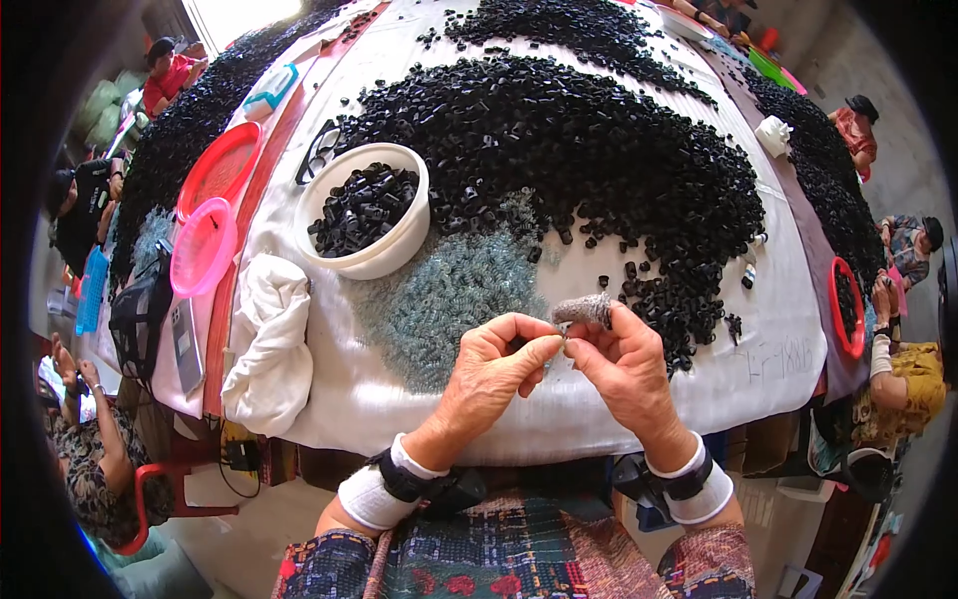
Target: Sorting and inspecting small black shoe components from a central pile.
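Black plastic pieces (pixel 559 140) lie in a broad heap across the middle and far part of a white-covered worktop (pixel 773 349), and we look down on them from the near edge.

At the far left of our view, a person in patterned clothing (pixel 105 444) sits by a red chair (pixel 143 514). Next to the right come a pink basket (pixel 202 258) and, just beyond it, a red basket (pixel 222 170). Nearer to us are a phone (pixel 187 344) and, to its right, a crumpled white cloth (pixel 267 344). A pair of dark glasses (pixel 319 152) lies just beside a white tub (pixel 414 225), which holds more of the black pieces.

Right of the tub and nearer to us spreads a pile of small, clear bluish coils (pixel 449 299), its far edge meeting the black heap.

Our hands come together at the near edge of that pile. Our left hand (pixel 491 371) pinches a tiny piece (pixel 564 330) between thumb and forefinger, too small to identify. Our right hand (pixel 631 377), a grey cover (pixel 582 310) on one finger, brings its bent fingers and thumb to the same spot; we cannot tell whether it grips too. Both wrists wear white bands with black straps.

At far right are a red tray (pixel 835 299) with black pieces and a person in yellow (pixel 908 384).
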Demonstrator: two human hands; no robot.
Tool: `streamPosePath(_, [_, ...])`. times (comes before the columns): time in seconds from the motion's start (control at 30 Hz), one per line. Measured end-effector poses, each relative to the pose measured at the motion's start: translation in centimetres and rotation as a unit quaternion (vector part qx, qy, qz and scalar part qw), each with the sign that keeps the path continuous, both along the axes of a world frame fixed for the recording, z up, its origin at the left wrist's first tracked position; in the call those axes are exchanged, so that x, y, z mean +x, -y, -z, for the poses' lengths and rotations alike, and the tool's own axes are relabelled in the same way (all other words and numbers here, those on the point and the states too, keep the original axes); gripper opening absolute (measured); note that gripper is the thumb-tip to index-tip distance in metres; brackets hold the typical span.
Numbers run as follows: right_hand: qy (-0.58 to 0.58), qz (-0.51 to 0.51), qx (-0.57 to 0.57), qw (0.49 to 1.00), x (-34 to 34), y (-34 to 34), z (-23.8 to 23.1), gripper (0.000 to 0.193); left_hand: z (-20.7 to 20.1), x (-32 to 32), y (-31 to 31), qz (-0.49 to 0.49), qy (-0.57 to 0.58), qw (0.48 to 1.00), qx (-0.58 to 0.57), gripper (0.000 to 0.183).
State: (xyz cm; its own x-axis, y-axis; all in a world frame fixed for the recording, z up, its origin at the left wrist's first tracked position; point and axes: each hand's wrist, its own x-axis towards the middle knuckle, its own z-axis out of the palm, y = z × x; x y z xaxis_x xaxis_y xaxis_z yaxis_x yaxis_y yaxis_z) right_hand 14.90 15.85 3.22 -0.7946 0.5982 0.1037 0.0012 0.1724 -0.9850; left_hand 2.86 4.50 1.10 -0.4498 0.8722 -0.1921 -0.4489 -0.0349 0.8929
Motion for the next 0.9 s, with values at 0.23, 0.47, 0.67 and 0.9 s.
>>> streamPosePath(0.23, [-0.015, 0.035, 0.085, 0.996, -0.5, -0.4, 0.8, 0.022, 0.0, -0.3, -0.8, 0.016, -0.012, 1.000, -0.020, 0.016])
streamPosePath(0.47, [0.008, 0.013, -0.024, 1.000, -0.9, -1.3, -0.1, 0.018, -0.4, -0.9, -1.6, 0.048, 0.042, 0.997, -0.035, 0.022])
streamPosePath(0.67, [-0.008, -0.013, -0.122, 0.992, -1.1, -2.3, -0.9, 0.018, -0.3, -1.5, -2.2, 0.101, 0.027, 0.994, -0.031, 0.027])
streamPosePath(0.9, [-0.020, 0.020, -0.126, 0.992, -1.4, -2.5, -0.5, 0.018, -1.3, -1.0, -3.2, 0.082, 0.015, 0.995, -0.063, 0.034])
